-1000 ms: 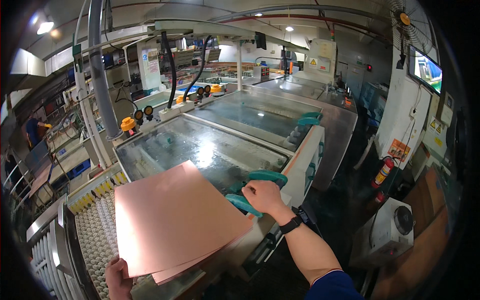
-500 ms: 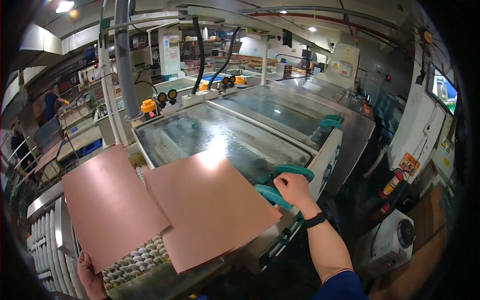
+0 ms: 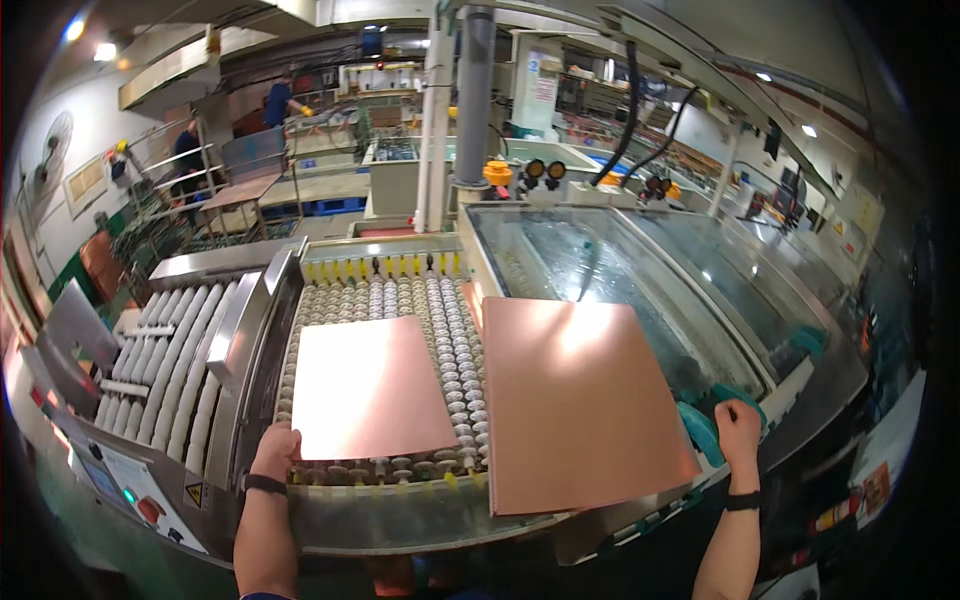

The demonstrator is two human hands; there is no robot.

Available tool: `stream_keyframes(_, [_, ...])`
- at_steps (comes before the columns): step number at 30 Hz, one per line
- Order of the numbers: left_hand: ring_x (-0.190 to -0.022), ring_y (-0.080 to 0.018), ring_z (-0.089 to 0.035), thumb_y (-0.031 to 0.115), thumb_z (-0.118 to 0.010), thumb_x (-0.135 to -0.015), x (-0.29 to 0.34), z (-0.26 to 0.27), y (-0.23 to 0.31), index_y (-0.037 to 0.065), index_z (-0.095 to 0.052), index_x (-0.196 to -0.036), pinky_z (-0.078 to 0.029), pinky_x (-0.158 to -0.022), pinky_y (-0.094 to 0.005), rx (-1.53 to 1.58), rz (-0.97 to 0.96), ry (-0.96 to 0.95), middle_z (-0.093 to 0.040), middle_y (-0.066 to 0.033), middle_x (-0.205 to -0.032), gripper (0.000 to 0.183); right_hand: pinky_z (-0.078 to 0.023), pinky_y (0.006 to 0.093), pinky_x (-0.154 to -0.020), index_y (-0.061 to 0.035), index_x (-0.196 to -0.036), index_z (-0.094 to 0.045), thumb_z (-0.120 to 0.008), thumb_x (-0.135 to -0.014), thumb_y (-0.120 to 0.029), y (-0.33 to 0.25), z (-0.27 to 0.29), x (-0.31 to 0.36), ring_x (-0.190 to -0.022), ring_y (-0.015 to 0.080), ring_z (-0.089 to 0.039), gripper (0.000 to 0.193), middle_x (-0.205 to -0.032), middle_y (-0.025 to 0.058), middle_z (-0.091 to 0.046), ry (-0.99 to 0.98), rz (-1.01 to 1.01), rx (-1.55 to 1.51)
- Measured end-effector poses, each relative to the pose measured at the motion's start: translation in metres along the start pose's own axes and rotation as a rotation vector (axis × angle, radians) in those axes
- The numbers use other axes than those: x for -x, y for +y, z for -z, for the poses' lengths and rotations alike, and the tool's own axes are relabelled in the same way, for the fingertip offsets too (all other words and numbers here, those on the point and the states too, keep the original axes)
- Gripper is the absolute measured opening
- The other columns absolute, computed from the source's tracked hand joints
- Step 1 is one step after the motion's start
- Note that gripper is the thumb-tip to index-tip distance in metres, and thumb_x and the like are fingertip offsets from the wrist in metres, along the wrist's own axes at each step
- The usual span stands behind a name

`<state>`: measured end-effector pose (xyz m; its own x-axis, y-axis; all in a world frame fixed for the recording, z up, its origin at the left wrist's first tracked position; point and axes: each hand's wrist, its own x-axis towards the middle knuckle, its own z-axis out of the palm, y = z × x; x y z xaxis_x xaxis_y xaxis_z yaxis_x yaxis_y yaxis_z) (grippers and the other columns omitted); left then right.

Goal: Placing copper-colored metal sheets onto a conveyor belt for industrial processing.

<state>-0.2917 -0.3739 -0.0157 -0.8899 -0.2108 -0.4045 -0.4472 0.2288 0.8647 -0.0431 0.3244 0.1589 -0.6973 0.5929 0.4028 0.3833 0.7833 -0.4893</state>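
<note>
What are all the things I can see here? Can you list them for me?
copper sheet: one, shiny pink-copper, flat on the roller conveyor
stack of copper sheets: one, same colour, on the machine edge to the right
roller conveyor: one, rows of white wheels, centre
glass cover: one, clear, on the machine behind the stack
teal handle: one, front right of the machine
people: two, dark clothes, far back left
left hand: at the single sheet's near corner
right hand: on the teal handle
</note>
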Motion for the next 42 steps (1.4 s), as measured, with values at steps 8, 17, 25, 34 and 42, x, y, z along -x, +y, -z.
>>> stream_keyframes(8, [-0.047, -0.0169, -0.052, 0.005, -0.054, -0.087, 0.012, -0.035, 0.033, 0.000, -0.066, -0.094, -0.035, -0.039, -0.0349, -0.219, -0.028, -0.098, -0.062, -0.0085, -0.067, 0.015, -0.046, 0.0405, -0.064, 0.0045, -0.086, -0.066, -0.066, -0.087, -0.017, 0.018, -0.010, -0.006, -0.068, 0.0310, -0.061, 0.021, -0.075, 0.0180, -0.063, 0.064, 0.103, -0.023])
stream_keyframes(17, [-0.048, -0.0189, -0.051, 0.005, -0.054, -0.084, -0.003, -0.077, 0.039, -0.003, -0.066, -0.095, -0.033, -0.040, -0.0358, -0.197, -0.057, -0.165, -0.062, -0.0085, -0.069, 0.018, -0.046, 0.0402, -0.063, 0.0038, -0.086, -0.067, -0.065, -0.088, -0.018, 0.007, -0.005, -0.007, -0.066, 0.0299, -0.061, 0.022, -0.072, 0.0167, -0.063, 0.033, 0.084, -0.062])
stream_keyframes(25, [-0.044, -0.0249, -0.060, 0.007, -0.056, -0.075, -0.073, -0.058, -0.035, -0.003, -0.067, -0.066, -0.044, -0.042, -0.0377, -0.227, -0.259, -0.186, -0.063, -0.0124, -0.055, 0.017, -0.052, 0.0424, -0.068, -0.0076, -0.087, -0.075, -0.067, -0.085, -0.031, -0.004, -0.015, -0.008, -0.077, 0.0336, -0.067, 0.025, -0.081, 0.0139, -0.070, 0.061, 0.140, -0.027])
stream_keyframes(34, [-0.048, -0.0268, -0.060, 0.008, -0.063, -0.078, -0.029, -0.103, 0.032, -0.008, -0.065, -0.069, -0.046, -0.041, -0.0390, -0.237, -0.002, -0.061, -0.062, -0.0155, -0.060, 0.019, -0.051, 0.0436, -0.065, -0.0112, -0.085, -0.075, -0.064, -0.088, -0.034, 0.004, 0.002, -0.001, -0.074, 0.0318, -0.067, 0.025, -0.078, 0.0114, -0.070, 0.042, 0.022, -0.012])
stream_keyframes(42, [-0.053, -0.0252, -0.057, 0.011, -0.061, -0.089, -0.001, -0.108, 0.051, -0.001, -0.056, -0.076, -0.043, -0.043, -0.0417, -0.172, -0.003, -0.154, -0.054, -0.0101, -0.064, 0.018, -0.051, 0.0442, -0.065, -0.0104, -0.085, -0.075, -0.065, -0.088, -0.034, 0.003, 0.004, -0.001, -0.072, 0.0319, -0.067, 0.025, -0.077, 0.0106, -0.070, 0.056, 0.062, -0.063])
